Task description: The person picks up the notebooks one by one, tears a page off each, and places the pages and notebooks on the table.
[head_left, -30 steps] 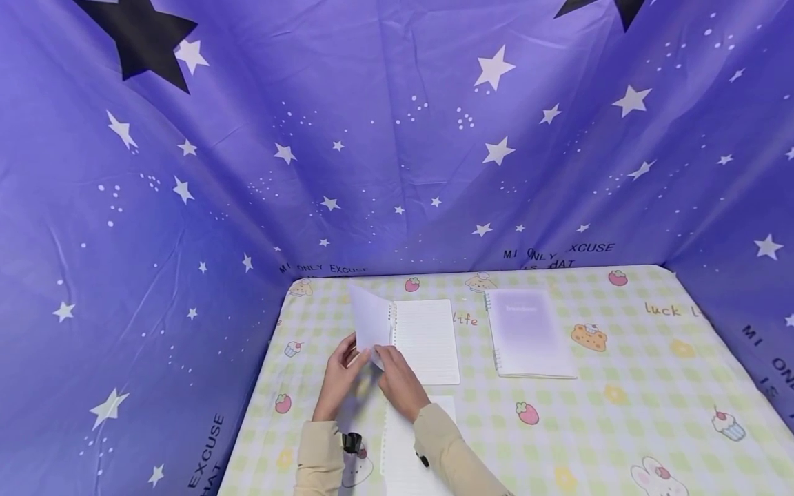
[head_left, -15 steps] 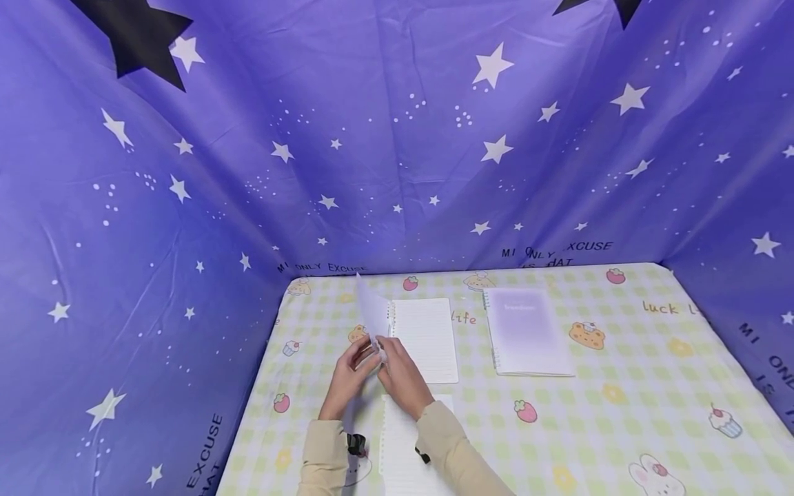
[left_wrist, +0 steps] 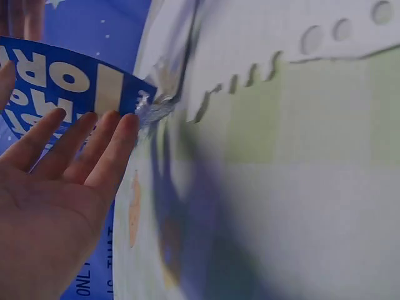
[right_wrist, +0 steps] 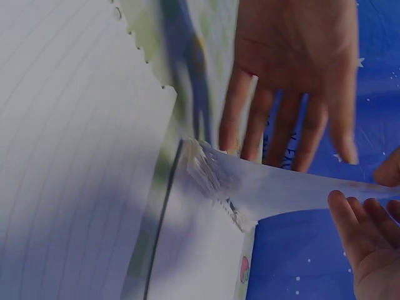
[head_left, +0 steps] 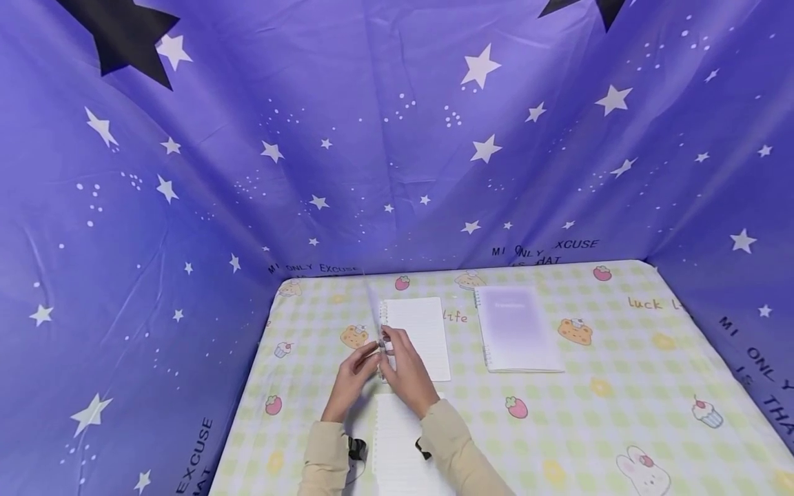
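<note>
A loose-leaf notebook lies open, its lined pages [head_left: 415,337] flat and its pale cover [head_left: 372,303] standing nearly edge-on. Both hands meet at the lower binding. My left hand [head_left: 350,382] pinches the cover's near edge. With thumb and fingers, my right hand [head_left: 406,372] grips the clear binding rings [head_left: 389,344]. Shiny clear plastic [left_wrist: 153,109] shows beside the fingers in the left wrist view, along with a blue surface with white letters [left_wrist: 69,78]; whether it belongs to the notebook I cannot tell. In the right wrist view a translucent sheet [right_wrist: 275,190] stretches between the hands.
Punched lined sheets [head_left: 400,448] lie under the right forearm, near the table's front. A closed lilac notebook [head_left: 517,327] lies to the right. A checked cloth covers the table [head_left: 589,413]. Purple star-printed curtains [head_left: 372,138] stand behind and at both sides.
The cover has swung from leaning left to nearly upright. The right hand has shifted slightly up over the binding, and the rings now show between its fingers. The camera has turned slightly right.
</note>
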{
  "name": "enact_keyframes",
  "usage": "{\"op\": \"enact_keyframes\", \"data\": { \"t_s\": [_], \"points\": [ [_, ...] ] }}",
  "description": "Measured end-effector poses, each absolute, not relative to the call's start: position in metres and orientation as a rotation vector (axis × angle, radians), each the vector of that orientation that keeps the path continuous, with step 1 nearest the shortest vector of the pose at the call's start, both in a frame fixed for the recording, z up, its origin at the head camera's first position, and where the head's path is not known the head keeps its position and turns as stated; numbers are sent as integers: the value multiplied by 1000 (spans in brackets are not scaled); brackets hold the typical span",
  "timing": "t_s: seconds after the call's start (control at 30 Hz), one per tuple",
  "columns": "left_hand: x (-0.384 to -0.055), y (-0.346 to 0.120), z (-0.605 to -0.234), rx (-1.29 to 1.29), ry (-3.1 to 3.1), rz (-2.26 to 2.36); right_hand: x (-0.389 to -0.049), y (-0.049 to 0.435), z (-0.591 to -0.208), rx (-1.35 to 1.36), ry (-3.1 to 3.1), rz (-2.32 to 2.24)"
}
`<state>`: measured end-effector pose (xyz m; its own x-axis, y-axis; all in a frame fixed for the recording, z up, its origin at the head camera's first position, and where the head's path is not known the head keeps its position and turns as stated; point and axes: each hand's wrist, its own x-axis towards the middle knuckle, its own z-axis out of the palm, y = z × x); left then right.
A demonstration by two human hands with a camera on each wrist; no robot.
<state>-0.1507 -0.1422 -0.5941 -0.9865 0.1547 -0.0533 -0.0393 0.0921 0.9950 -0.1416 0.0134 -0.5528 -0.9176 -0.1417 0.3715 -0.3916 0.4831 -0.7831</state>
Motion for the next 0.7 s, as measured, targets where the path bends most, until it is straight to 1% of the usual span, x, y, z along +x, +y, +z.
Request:
{"op": "enact_keyframes", "data": {
  "t_s": [0.23,0.47,0.7],
  "points": [
    [-146,-133,-581,188,2271,1914,-142,25,-548,361,-2468,1461],
    [-151,-130,-599,240,2381,1814,-143,37,-552,232,-2474,1377],
    [-151,-128,-600,209,2457,1702,-143,48,-562,141,-2512,1322]
  ]
}}
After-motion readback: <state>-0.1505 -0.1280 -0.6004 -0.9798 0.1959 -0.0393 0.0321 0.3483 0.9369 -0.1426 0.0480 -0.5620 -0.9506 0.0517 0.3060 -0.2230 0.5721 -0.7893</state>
